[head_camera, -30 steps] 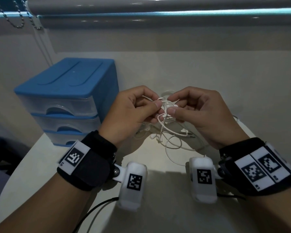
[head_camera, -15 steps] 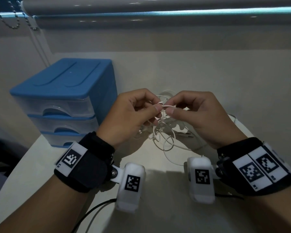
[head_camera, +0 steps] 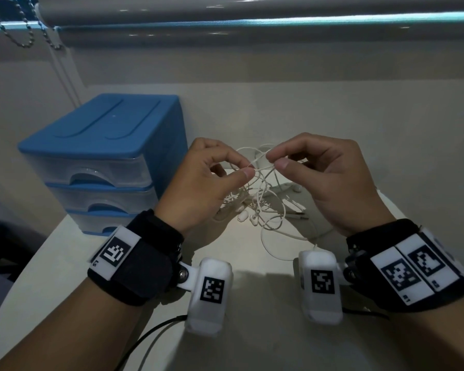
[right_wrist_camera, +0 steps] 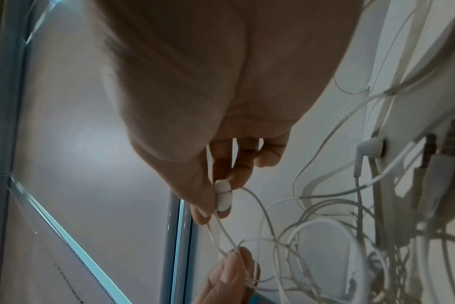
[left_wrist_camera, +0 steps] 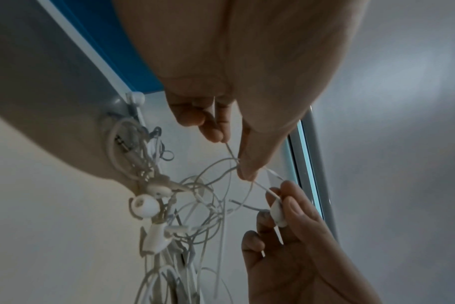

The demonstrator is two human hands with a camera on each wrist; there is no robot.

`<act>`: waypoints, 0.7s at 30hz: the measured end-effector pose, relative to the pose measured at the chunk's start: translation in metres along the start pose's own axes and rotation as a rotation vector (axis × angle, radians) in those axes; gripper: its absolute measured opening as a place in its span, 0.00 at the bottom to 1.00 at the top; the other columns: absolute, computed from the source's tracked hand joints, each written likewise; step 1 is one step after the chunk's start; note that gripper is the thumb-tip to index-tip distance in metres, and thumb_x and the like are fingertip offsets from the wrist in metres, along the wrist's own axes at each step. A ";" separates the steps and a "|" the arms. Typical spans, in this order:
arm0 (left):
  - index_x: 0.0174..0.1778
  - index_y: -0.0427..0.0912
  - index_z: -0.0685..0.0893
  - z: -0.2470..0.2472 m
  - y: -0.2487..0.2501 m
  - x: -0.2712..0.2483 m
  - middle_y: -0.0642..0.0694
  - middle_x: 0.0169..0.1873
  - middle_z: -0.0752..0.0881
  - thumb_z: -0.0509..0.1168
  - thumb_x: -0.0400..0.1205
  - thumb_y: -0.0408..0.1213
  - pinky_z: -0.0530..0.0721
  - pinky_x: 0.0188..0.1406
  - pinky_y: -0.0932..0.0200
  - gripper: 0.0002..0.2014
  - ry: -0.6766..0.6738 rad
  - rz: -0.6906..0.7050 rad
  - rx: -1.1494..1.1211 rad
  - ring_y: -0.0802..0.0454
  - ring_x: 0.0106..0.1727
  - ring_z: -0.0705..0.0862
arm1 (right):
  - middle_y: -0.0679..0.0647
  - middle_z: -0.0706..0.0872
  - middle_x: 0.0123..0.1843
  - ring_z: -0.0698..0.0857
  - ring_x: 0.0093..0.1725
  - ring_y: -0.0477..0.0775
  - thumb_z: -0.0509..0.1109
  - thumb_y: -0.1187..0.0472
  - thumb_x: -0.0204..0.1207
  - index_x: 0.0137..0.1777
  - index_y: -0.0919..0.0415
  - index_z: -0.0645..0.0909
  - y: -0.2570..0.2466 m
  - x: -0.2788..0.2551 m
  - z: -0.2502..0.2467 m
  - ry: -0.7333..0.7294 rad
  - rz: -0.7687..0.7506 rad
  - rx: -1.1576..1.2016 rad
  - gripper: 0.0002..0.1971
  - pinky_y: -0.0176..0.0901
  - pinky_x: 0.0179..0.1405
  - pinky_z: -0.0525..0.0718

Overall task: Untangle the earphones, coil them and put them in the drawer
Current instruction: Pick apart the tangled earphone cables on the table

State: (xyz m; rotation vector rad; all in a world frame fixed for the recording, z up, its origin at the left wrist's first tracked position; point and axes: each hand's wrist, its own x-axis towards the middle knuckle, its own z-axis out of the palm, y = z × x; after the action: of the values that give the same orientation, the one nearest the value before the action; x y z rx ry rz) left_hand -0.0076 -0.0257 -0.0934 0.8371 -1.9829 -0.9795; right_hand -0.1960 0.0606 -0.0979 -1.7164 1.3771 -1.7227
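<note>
Left hand [head_camera: 198,180] and right hand [head_camera: 330,178], slightly apart, each pinch the tangled earphones [head_camera: 257,199] between thumb and fingertips.

Dim, bluish light; wrist views blurred, distorted.

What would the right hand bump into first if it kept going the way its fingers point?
Probably the left hand. The right hand points at it across a short stretch of earphone cord pinched between them, though depth is hard to judge.

Head view: from above, facing forward and down over the worktop [head_camera: 252,330]. Wrist views: close beneath each palm, facing fingertips; all sharing the tangled earphones [head_camera: 255,202].
</note>
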 end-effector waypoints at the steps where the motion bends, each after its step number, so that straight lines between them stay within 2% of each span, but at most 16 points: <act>1: 0.43 0.50 0.93 0.000 0.000 0.000 0.49 0.60 0.81 0.79 0.78 0.39 0.75 0.53 0.76 0.02 0.005 0.006 0.014 0.59 0.51 0.81 | 0.56 0.93 0.46 0.87 0.49 0.70 0.76 0.68 0.77 0.48 0.56 0.92 0.000 0.000 0.000 -0.002 -0.008 0.010 0.07 0.67 0.46 0.84; 3: 0.43 0.48 0.93 -0.001 0.001 -0.001 0.54 0.60 0.83 0.78 0.78 0.39 0.71 0.53 0.81 0.01 -0.003 0.023 0.037 0.63 0.56 0.82 | 0.55 0.92 0.47 0.86 0.49 0.68 0.77 0.68 0.77 0.50 0.53 0.90 0.000 0.000 0.000 -0.003 -0.026 0.025 0.09 0.69 0.44 0.82; 5: 0.43 0.43 0.92 -0.001 0.003 -0.001 0.55 0.54 0.89 0.77 0.80 0.38 0.73 0.49 0.80 0.03 -0.039 0.034 0.008 0.62 0.53 0.87 | 0.53 0.91 0.46 0.84 0.49 0.67 0.78 0.69 0.76 0.56 0.51 0.88 0.002 0.001 -0.002 0.008 -0.030 0.030 0.14 0.69 0.43 0.80; 6: 0.44 0.41 0.91 -0.001 0.004 -0.002 0.54 0.50 0.91 0.76 0.80 0.36 0.77 0.48 0.77 0.03 -0.060 0.034 -0.021 0.59 0.50 0.89 | 0.52 0.91 0.46 0.84 0.49 0.66 0.78 0.69 0.75 0.59 0.50 0.88 0.002 0.002 -0.003 0.016 -0.021 0.017 0.16 0.68 0.43 0.80; 7: 0.44 0.40 0.91 -0.001 0.004 -0.002 0.52 0.45 0.93 0.76 0.81 0.36 0.80 0.49 0.71 0.03 -0.077 0.040 -0.038 0.56 0.48 0.90 | 0.51 0.91 0.46 0.84 0.48 0.63 0.79 0.69 0.75 0.59 0.50 0.88 0.004 0.002 -0.005 0.016 -0.006 -0.015 0.16 0.64 0.42 0.80; 9: 0.44 0.40 0.90 -0.001 0.005 -0.002 0.49 0.38 0.92 0.75 0.81 0.35 0.85 0.49 0.62 0.03 -0.106 0.056 -0.050 0.52 0.44 0.91 | 0.43 0.91 0.45 0.83 0.45 0.51 0.79 0.68 0.76 0.52 0.50 0.92 0.007 0.002 -0.005 0.001 0.048 -0.092 0.12 0.53 0.39 0.77; 11: 0.44 0.41 0.91 -0.001 0.004 -0.002 0.50 0.34 0.91 0.75 0.82 0.35 0.85 0.45 0.64 0.02 -0.114 0.064 -0.064 0.54 0.40 0.90 | 0.35 0.91 0.44 0.82 0.45 0.44 0.79 0.67 0.75 0.46 0.49 0.93 0.010 0.002 -0.006 0.004 0.092 -0.123 0.09 0.43 0.42 0.75; 12: 0.44 0.41 0.92 -0.001 0.003 -0.002 0.52 0.34 0.91 0.76 0.81 0.35 0.83 0.45 0.66 0.02 -0.113 0.071 -0.064 0.57 0.40 0.89 | 0.35 0.90 0.45 0.82 0.45 0.43 0.80 0.66 0.75 0.46 0.49 0.93 0.010 0.002 -0.005 0.012 0.094 -0.129 0.09 0.41 0.43 0.75; 14: 0.43 0.43 0.93 -0.001 0.003 -0.002 0.53 0.34 0.90 0.77 0.80 0.35 0.81 0.47 0.69 0.02 -0.110 0.079 -0.053 0.61 0.41 0.87 | 0.37 0.89 0.45 0.81 0.43 0.45 0.80 0.66 0.74 0.46 0.49 0.93 0.010 0.002 -0.005 0.031 0.087 -0.122 0.09 0.40 0.43 0.76; 17: 0.42 0.44 0.93 -0.001 0.005 -0.003 0.50 0.36 0.91 0.77 0.80 0.35 0.82 0.46 0.68 0.02 -0.120 0.085 -0.047 0.61 0.40 0.87 | 0.42 0.91 0.43 0.84 0.42 0.46 0.79 0.70 0.75 0.46 0.54 0.93 0.007 0.002 -0.003 0.028 0.110 -0.019 0.09 0.40 0.46 0.81; 21: 0.42 0.45 0.94 -0.001 0.007 -0.005 0.46 0.39 0.92 0.77 0.80 0.35 0.83 0.49 0.61 0.02 -0.125 0.108 -0.065 0.51 0.46 0.89 | 0.49 0.93 0.43 0.88 0.44 0.47 0.78 0.70 0.76 0.46 0.57 0.92 0.003 0.002 0.000 0.026 0.123 0.028 0.07 0.41 0.48 0.84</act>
State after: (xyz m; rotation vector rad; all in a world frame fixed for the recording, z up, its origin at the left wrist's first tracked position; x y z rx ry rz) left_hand -0.0057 -0.0188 -0.0881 0.6400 -2.0669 -1.0495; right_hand -0.1971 0.0580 -0.0994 -1.5661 1.4314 -1.6941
